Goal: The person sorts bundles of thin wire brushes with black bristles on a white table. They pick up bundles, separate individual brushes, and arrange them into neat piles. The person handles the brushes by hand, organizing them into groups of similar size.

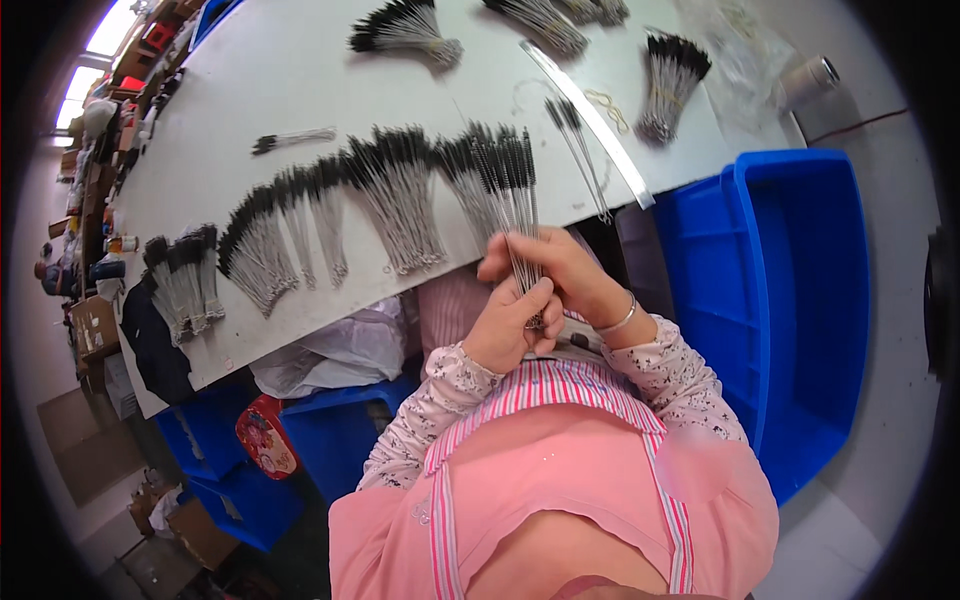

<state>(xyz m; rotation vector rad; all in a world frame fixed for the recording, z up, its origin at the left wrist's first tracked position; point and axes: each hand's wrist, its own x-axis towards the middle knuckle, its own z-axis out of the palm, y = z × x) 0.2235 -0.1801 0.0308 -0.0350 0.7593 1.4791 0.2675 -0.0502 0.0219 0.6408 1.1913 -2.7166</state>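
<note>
A bundle of thin wire brushes [512, 190] with black bristle tips stands upright in front of me, tips pointing away. My left hand [512, 325] is closed around the lower wire ends. Just above it, my right hand [565, 268] wraps the wire stems, its fingers curled across the bundle. Right behind the held bundle lies a loose pile of the same brushes [462, 170] on the table. A larger pile of brushes [395, 200] is to its left, and a few single brushes [580, 160] lie to the right.
More brush piles [255, 240] line the near edge of the white table [400, 100], with tied bundles [673, 85] at the far side. A metal strip [590, 125] lies at right. Blue crates [760, 320] stand at my right; a white plastic bag [345, 350] hangs below the table.
</note>
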